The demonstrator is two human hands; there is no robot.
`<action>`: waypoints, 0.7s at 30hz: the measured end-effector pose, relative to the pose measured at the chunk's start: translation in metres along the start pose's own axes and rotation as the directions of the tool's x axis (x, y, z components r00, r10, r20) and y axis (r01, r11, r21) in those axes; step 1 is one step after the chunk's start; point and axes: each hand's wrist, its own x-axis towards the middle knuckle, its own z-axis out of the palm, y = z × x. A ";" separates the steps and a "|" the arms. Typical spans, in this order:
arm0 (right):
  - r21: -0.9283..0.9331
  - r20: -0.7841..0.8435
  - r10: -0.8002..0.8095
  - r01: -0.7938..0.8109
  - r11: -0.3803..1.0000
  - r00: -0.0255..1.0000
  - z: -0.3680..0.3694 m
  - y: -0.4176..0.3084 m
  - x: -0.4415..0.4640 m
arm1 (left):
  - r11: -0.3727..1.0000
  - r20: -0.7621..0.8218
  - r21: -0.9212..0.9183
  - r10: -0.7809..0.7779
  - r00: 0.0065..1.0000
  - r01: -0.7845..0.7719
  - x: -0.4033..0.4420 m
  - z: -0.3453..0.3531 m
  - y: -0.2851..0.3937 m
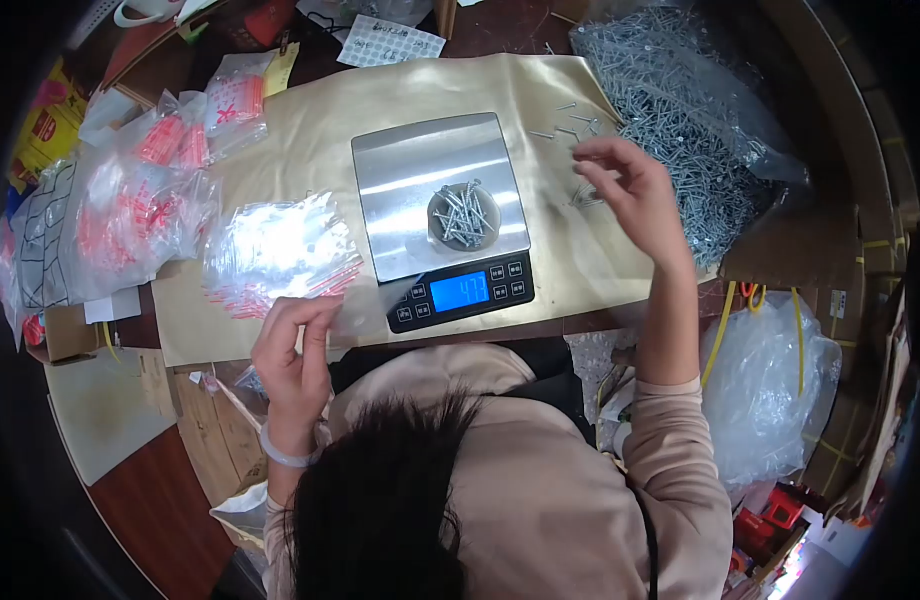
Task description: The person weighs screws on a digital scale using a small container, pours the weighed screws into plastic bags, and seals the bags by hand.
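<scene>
My left hand (296, 345) is closed in a pinch on a clear plastic bag (365, 318), which juts out toward the scale. Just beyond it lies a pile of clear zip bags (280, 250) with red edges. My right hand (635, 195) hovers over the right of the mat, thumb and fingers curved but apart, nothing visible between them. Several loose screws (570, 130) lie close to its fingertips. On the steel plate of the digital scale (430, 160) sits a small round dish (433, 238) of screws (465, 212); the blue display (461, 291) is lit.
A big heap of screws (695, 150) in clear plastic fills the back right. Packs of red-marked bags (140, 215) crowd the left side. The gold mat (310, 105) covers the tabletop. At the right, a clear plastic sack (765, 390) hangs below table height beside cardboard (795, 245).
</scene>
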 end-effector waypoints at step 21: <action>-0.330 -0.109 0.109 -0.140 0.934 0.988 -0.006 0.063 -0.010 | 0.998 0.016 0.014 0.060 0.998 -0.060 -0.010 -0.004 0.002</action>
